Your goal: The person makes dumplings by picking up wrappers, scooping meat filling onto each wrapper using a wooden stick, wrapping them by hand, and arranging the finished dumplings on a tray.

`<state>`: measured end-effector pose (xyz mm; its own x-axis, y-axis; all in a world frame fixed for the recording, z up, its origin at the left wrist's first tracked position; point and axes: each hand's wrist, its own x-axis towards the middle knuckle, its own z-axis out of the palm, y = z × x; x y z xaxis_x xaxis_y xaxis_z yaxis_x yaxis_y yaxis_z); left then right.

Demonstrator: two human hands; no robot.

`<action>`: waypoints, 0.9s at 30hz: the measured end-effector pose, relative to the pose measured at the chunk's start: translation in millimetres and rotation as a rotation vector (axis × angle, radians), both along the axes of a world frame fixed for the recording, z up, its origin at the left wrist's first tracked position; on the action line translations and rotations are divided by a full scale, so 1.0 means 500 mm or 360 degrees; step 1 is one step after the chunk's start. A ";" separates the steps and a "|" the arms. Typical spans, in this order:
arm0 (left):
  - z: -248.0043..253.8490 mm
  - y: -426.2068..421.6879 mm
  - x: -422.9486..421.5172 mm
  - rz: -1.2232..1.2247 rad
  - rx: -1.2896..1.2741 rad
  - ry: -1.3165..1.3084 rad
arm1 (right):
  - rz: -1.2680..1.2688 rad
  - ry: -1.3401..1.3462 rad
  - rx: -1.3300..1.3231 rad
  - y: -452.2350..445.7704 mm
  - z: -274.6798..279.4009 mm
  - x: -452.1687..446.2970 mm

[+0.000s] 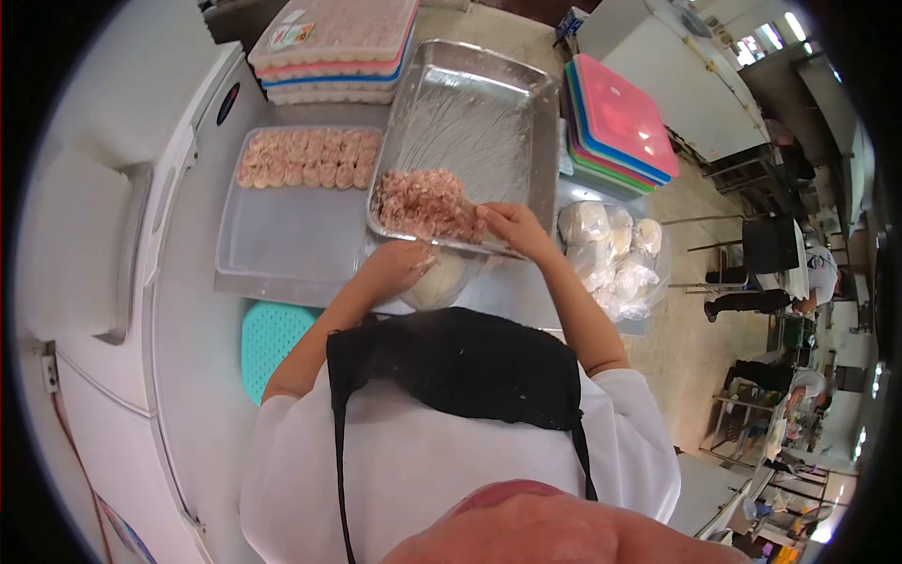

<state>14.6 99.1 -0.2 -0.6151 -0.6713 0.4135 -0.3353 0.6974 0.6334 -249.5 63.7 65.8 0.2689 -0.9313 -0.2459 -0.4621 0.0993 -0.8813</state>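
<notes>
A mound of pink minced meat (427, 204) lies in the near left corner of a deep metal tray (470, 103). At the right side of the meat is my right hand (515, 228), its fingers closed in a pinch; what they grip is too small to make out. My left hand (402, 267) is curled just below the tray's near edge, with something pale at its fingertips. Right beside it sits a pale, round mass under clear plastic (440, 280), partly hidden by my apron. Rows of meat-filled dumplings (310, 158) fill the far part of a shallow plastic tray (291, 230) on the left.
Stacked lidded trays (334, 42) stand at the far left, and a stack with coloured lids (625, 117) at the right. Bags of white dough balls (611, 254) lie below that. A turquoise perforated stool (272, 343) is at the lower left. Other people work far right.
</notes>
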 end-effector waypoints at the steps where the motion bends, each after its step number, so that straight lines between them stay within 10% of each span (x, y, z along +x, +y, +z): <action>1: 0.004 -0.009 -0.003 -0.0050 0.0044 -0.0067 | -0.0056 -0.0035 0.0056 -0.002 -0.023 -0.006; 27: -0.033 0.021 -0.066 -0.0383 0.0019 0.0000 | -0.0277 0.0713 -0.0871 0.027 -0.054 -0.051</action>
<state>-18.1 109.5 -16.9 -0.7580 -0.5101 0.4064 -0.1605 0.7499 0.6418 -275.1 77.4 38.8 0.0882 -0.9725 0.2155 -0.8077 -0.1964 -0.5559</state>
